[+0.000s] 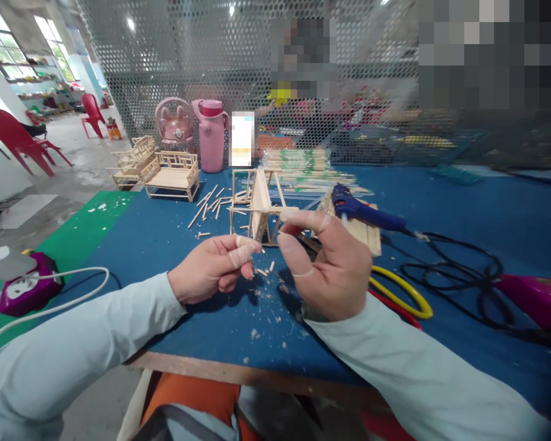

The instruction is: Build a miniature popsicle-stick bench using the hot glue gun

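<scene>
My left hand [218, 264] is closed in a pinch, thumb against forefinger; whatever lies between the tips is too small to make out. To its right, my right hand [333, 263] has thumb and forefinger curved with a gap between them, and nothing shows in that gap. Pale wraps cover fingertips on both hands. Just beyond the hands, a small wooden stick frame [258, 205] like a miniature chair rests on the blue table. The right forefinger overlaps its edge in view; I cannot tell whether they touch. Short cut sticks [272, 266] lie below the fingertips.
Finished miniature benches [172, 174] stand back left, near a pink bottle [212, 138]. Loose sticks [211, 202] and bundled sticks [298, 160] lie behind. At right are a blue glue gun [367, 211], yellow-and-red-handled pliers [406, 294] and black cables [459, 263]. Perforated metal closes the back.
</scene>
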`<action>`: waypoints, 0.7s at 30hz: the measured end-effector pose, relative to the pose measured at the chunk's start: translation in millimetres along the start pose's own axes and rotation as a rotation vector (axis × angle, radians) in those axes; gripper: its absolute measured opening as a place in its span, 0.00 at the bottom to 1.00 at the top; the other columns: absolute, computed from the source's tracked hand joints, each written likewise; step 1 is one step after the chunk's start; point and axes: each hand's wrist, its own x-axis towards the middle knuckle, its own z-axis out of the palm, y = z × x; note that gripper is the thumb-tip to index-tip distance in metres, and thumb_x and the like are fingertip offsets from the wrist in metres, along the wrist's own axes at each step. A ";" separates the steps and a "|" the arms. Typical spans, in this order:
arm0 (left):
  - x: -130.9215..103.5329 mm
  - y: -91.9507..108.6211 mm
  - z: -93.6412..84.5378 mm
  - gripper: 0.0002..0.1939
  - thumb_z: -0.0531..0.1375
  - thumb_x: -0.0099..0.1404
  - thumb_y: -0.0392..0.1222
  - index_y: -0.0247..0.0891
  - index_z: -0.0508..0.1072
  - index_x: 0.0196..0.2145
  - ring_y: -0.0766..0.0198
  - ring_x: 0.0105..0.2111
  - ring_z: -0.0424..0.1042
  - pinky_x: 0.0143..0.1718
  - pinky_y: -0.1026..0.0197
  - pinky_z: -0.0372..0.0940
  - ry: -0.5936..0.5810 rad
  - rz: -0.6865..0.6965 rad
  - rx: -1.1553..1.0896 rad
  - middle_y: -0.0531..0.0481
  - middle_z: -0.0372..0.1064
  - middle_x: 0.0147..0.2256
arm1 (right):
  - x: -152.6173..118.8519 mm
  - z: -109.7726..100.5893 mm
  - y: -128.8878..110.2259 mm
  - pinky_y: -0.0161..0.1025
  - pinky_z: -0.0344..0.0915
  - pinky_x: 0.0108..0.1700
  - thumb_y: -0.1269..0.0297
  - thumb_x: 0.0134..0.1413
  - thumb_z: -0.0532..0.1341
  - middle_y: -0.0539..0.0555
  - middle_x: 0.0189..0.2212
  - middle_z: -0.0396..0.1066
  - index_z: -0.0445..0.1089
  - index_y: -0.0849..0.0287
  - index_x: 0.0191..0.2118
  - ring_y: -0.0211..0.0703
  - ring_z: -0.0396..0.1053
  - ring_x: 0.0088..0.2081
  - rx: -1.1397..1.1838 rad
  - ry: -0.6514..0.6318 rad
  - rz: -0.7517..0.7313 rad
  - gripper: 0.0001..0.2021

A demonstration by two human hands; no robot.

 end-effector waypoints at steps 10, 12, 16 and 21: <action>-7.9 2.3 -1.6 0.30 0.63 0.53 0.60 0.35 0.57 0.13 0.77 0.08 0.41 0.09 0.76 0.44 -0.348 -0.118 -0.260 0.60 0.45 0.07 | -3.7 2.2 -8.3 0.41 0.67 0.40 0.69 0.55 0.59 0.51 0.29 0.72 0.69 0.56 0.42 0.41 0.71 0.33 -0.009 -0.109 -0.011 0.08; -9.8 3.5 -2.3 0.35 0.58 0.55 0.66 0.35 0.51 0.10 0.76 0.08 0.42 0.08 0.74 0.43 -0.439 -0.176 -0.313 0.58 0.44 0.06 | -3.6 1.9 -11.0 0.41 0.67 0.41 0.70 0.55 0.59 0.51 0.30 0.73 0.69 0.56 0.41 0.41 0.71 0.34 0.021 -0.136 -0.031 0.08; -11.6 0.1 -2.1 0.39 0.42 0.51 0.78 0.36 0.51 0.08 0.74 0.07 0.43 0.07 0.71 0.41 -0.581 -0.328 -0.291 0.55 0.43 0.06 | 0.5 2.6 -18.8 0.40 0.67 0.40 0.69 0.55 0.58 0.51 0.31 0.74 0.71 0.58 0.39 0.39 0.71 0.34 0.225 -0.217 0.131 0.07; -10.4 -12.7 3.9 0.42 0.37 0.49 0.80 0.37 0.57 0.08 0.72 0.07 0.44 0.07 0.68 0.40 -0.721 -0.519 -0.193 0.53 0.44 0.06 | 8.4 9.2 -23.3 0.35 0.68 0.36 0.62 0.54 0.59 0.50 0.30 0.74 0.72 0.58 0.35 0.35 0.71 0.31 0.686 -0.427 0.623 0.07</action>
